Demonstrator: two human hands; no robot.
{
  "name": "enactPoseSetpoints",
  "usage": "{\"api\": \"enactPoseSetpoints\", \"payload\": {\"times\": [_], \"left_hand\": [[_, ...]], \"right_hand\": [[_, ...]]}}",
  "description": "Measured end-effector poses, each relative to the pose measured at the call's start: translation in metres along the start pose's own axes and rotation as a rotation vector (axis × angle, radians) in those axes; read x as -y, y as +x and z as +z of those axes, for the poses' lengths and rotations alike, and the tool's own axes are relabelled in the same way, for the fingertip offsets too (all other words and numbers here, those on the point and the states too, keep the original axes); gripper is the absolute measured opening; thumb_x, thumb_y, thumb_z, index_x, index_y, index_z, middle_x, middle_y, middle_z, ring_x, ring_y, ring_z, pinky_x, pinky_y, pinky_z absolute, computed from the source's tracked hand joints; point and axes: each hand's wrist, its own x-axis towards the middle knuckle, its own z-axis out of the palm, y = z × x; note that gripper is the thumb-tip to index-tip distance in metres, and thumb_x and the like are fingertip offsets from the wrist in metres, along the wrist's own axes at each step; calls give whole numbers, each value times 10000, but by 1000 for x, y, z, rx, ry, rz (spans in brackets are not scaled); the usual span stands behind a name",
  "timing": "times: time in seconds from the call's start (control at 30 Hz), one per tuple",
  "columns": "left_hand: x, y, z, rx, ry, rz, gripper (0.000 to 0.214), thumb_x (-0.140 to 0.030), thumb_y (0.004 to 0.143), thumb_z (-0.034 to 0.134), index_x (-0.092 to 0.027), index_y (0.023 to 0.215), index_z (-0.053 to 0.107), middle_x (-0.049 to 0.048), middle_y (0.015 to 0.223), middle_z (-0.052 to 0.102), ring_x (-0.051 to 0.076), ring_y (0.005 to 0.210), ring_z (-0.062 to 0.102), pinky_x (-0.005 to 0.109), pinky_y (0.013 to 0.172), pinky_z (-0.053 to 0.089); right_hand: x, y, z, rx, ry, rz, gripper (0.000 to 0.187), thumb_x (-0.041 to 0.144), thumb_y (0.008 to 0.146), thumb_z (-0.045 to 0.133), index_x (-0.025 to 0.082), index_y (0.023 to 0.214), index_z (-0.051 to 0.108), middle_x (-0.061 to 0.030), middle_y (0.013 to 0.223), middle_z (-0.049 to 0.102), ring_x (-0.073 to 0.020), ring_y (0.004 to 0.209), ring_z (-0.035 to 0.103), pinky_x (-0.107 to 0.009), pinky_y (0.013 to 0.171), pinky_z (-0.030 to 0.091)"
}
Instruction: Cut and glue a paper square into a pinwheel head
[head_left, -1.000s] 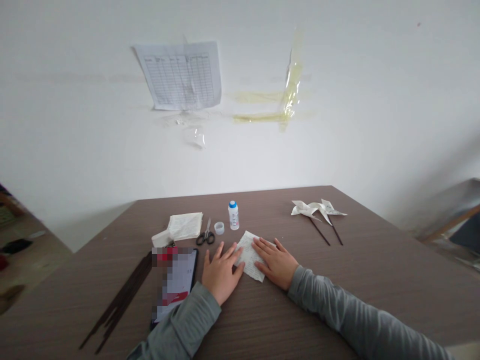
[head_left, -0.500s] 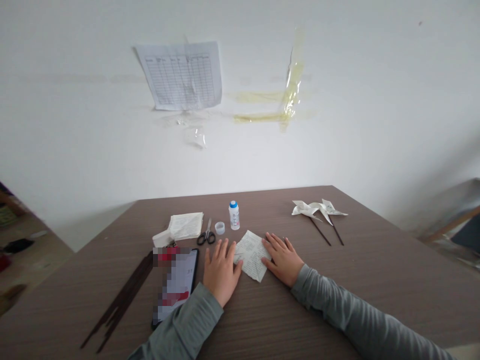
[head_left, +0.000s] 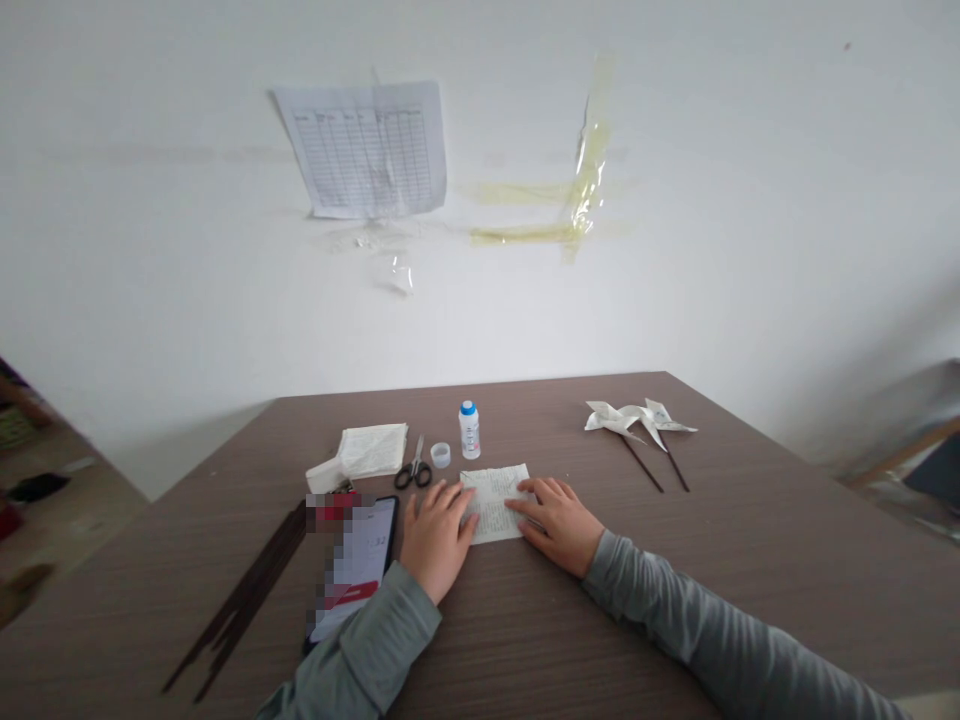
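Observation:
A square sheet of printed paper (head_left: 495, 515) lies on the brown table, its lower edge facing me. My left hand (head_left: 437, 535) rests at its left side, fingertips at the edge, fingers extended and a little apart. On the right, my right hand (head_left: 561, 525) lies with spread fingertips on the sheet. Neither hand is closed around anything. Just behind the paper stands a white bottle with a blue top (head_left: 469, 432). Left of the bottle are a small clear round cup (head_left: 441, 456) and black-handled scissors (head_left: 413, 470).
Two paper pinwheels on dark sticks (head_left: 616, 420) lie at the back right. A paper stack (head_left: 375, 450) is at the back left, near thin dark sticks (head_left: 247, 595). A phone (head_left: 360, 560), partly blurred out, lies beside my left forearm. The wall (head_left: 712, 250) rises behind the table.
The paper has turned from a diamond position to roughly square-on. My left hand has shifted slightly left and down; my right fingers now reach further over the sheet.

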Motion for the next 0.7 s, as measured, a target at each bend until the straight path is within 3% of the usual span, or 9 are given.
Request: {"api": "enactPoseSetpoints", "payload": {"times": [0.13, 0.27, 0.47, 0.7], "left_hand": [[7, -1, -3, 111, 2, 0, 545, -250, 1215, 717, -370, 1719, 885, 124, 1888, 785, 471, 1851, 639, 903, 1495, 500], [12, -2, -7, 117, 4, -12, 574, -260, 1217, 711, -378, 1760, 857, 114, 1921, 755, 465, 1881, 607, 877, 1514, 491], [24, -2, -7, 27, 53, -15, 513, -273, 1216, 698, -419, 1649, 932, 90, 1871, 810, 457, 1861, 625, 837, 1504, 518], [42, -6, -11, 30, 23, -23, 505, -262, 1197, 703, -466, 1573, 972, 56, 1856, 826, 511, 1842, 604, 917, 1471, 478]], "right_hand": [[-8, 4, 3, -25, 61, -21, 432, 333, 1185, 819, 413, 1583, 965, -154, 1567, 900, -433, 1428, 848, -679, 1306, 718], [-27, 24, -4, -31, 156, -42, 494, 287, 1176, 816, 309, 1660, 910, -187, 1588, 873, -430, 1481, 812, -695, 1318, 701], [-50, 88, -13, -81, 229, -121, 620, 156, 1091, 858, 378, 1667, 908, -156, 1802, 755, -419, 1644, 705, -751, 1461, 571], [-43, 153, -2, 25, 243, -138, 754, 59, 1037, 824, 383, 1714, 896, -154, 2002, 594, -435, 1733, 649, -774, 1518, 488]]}}
